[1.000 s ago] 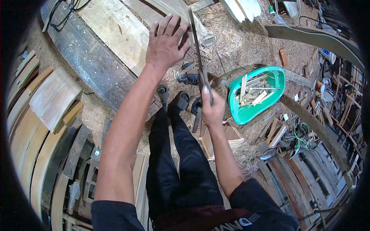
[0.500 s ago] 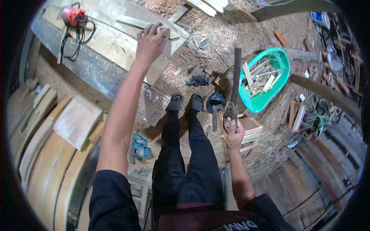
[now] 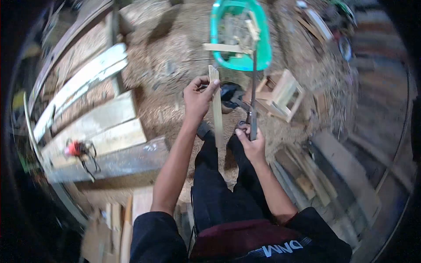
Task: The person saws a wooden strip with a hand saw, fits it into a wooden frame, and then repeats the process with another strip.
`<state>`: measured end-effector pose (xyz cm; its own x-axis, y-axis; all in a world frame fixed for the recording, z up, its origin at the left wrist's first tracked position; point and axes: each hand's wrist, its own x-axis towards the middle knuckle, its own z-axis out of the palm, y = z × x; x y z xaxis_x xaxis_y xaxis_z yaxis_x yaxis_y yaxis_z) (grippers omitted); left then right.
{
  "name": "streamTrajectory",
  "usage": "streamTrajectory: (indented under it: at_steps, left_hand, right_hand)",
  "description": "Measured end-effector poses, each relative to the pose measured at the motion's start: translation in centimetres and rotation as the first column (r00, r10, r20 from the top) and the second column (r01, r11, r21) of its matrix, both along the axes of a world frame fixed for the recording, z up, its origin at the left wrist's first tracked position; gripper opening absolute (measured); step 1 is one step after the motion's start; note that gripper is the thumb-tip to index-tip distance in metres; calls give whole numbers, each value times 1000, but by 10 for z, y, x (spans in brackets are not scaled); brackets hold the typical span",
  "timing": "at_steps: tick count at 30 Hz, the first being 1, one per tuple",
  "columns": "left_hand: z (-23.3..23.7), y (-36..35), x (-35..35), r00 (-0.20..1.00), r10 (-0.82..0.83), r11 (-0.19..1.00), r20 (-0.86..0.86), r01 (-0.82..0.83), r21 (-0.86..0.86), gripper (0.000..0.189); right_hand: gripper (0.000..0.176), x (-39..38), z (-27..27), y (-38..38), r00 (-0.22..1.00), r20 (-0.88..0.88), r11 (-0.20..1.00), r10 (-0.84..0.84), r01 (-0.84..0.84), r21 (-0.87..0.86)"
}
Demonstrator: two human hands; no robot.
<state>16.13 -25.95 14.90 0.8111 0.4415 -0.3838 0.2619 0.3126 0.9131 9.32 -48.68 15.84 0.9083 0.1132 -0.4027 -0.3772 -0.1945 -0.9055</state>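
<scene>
My left hand (image 3: 198,98) is closed around the upper part of a narrow, pale wooden strip (image 3: 218,118), thumb on its near face. The strip points up and down in the view, over my legs. To the right, my right hand (image 3: 251,142) grips a long, dark-bladed tool (image 3: 254,92) at its lower end, with the blade pointing away from me. Its exact kind is unclear. Beyond both hands is a green plastic tub (image 3: 213,26) of wood scraps, with the tool's far end overlapping its rim in this view.
A small wooden frame (image 3: 283,96) lies right of the tool. At left, a red power tool (image 3: 75,148) with a black cord rests on a plank bench (image 3: 118,160). Stacked boards (image 3: 313,171) are at lower right. Shavings cover the floor.
My left hand has come off the bench and now holds a wooden strip in front of me. The view has turned right, toward the tub. My right hand keeps the bladed tool.
</scene>
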Motion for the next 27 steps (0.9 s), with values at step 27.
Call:
streamTrajectory:
  at_steps: [27]
  left_hand:
    - [-260, -492, 130, 644, -687, 693, -336, 720, -35, 28]
  right_hand:
    - [19, 58, -180, -412, 863, -4, 771, -506, 450, -451]
